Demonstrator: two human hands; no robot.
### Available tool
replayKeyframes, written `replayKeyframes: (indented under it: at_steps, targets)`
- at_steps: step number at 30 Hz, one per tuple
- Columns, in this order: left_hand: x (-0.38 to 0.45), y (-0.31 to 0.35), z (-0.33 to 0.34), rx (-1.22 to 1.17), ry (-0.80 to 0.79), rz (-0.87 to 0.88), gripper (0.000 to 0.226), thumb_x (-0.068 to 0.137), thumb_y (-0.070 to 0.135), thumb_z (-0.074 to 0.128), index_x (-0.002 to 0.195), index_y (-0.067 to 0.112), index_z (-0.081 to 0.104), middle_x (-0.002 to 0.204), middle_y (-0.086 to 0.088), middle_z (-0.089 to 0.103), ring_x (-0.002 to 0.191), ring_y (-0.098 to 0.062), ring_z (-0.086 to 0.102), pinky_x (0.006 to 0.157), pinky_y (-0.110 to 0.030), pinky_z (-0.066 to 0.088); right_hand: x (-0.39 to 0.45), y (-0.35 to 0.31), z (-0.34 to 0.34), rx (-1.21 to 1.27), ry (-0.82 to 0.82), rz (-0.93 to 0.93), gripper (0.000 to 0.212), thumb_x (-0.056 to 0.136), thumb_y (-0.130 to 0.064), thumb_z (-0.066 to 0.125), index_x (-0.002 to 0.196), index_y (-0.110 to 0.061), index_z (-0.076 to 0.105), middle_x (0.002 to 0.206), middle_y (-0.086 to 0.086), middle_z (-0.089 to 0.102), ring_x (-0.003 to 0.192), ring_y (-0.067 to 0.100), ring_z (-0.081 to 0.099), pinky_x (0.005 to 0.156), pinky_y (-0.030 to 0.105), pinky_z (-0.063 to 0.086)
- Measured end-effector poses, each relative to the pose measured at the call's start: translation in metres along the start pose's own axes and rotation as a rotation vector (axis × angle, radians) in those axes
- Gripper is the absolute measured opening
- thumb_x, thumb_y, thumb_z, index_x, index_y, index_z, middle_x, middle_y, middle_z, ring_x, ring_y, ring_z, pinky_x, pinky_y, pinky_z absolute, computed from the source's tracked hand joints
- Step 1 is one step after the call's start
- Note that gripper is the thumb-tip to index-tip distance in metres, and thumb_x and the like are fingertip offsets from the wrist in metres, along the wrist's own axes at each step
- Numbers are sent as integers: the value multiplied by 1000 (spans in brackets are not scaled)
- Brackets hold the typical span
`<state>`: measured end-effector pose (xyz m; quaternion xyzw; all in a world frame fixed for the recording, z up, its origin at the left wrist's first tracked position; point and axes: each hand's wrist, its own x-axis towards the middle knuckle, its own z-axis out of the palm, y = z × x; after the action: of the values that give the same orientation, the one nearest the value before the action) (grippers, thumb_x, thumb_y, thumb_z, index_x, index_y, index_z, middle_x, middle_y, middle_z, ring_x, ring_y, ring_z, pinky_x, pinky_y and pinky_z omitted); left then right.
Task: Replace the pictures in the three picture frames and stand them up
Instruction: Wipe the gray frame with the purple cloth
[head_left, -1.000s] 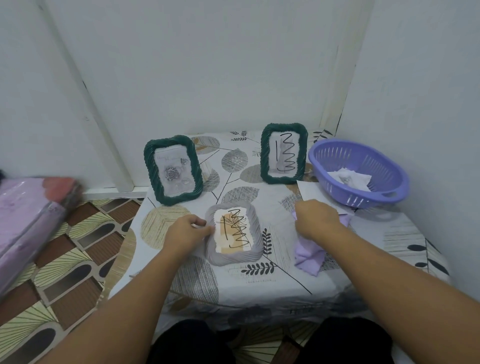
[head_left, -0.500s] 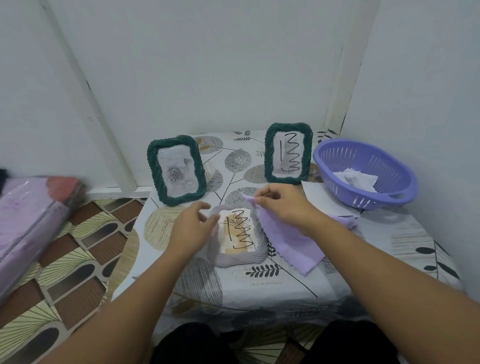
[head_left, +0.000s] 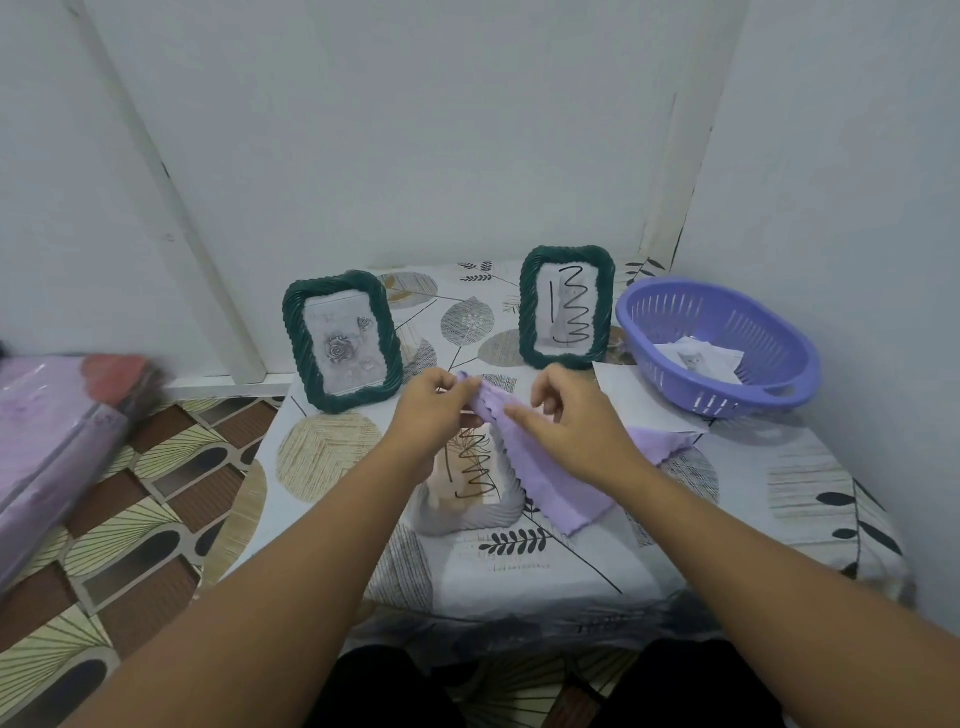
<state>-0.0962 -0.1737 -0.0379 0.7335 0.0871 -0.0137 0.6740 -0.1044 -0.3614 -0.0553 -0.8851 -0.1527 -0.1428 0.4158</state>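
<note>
A grey frame (head_left: 470, 512) lies flat on the table, its glass scribbled with a black zigzag. Over it, my left hand (head_left: 434, 410) and my right hand (head_left: 569, 421) both pinch the top edge of a lilac cloth (head_left: 550, 493), which hangs down across the frame's right side. Behind stand two green frames: the left green frame (head_left: 343, 340) shows grey roses, the right green frame (head_left: 567, 306) has a black zigzag on its glass.
A purple basket (head_left: 727, 384) with paper pictures (head_left: 696, 358) inside stands at the right by the wall. A white sheet (head_left: 631, 400) lies in front of it. The small table (head_left: 519, 566) has a leaf-print cover. A wrapped pink bundle (head_left: 57, 436) sits at far left.
My right hand lifted the cloth from the table's right side to the middle. My left hand left the grey frame's side and took hold of the cloth's edge.
</note>
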Motion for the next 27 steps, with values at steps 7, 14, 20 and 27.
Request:
replayKeyframes:
  at_steps: [7,14,20,27]
  targets:
    - [-4,12,14,-3,-86,32,18,101,17,62,89,9,51,74,-7,67,52,-9,66,42,-10,40,-12,21,19,-304,-194,78,38,85,-55,69,101,-29,45,98,-6,54,90,18,54,73,39,49]
    - [15,10,-8,241,-49,149,21,98,24,67,88,10,55,86,-12,73,62,-13,66,65,-27,54,0,20,2,-131,-201,111,40,101,-44,54,72,-17,61,63,1,60,60,14,51,59,36,43]
    - [20,-11,-34,503,13,171,27,93,35,72,90,14,56,80,1,69,72,-17,64,70,-40,54,6,10,6,162,-84,184,42,99,-36,60,61,-21,58,82,2,57,80,11,53,77,26,41]
    - [17,-59,-65,810,86,234,33,99,50,54,119,24,60,101,3,65,96,-18,61,85,-40,52,19,-1,24,888,-28,641,35,96,-41,66,109,-9,75,108,10,76,107,24,69,97,37,54]
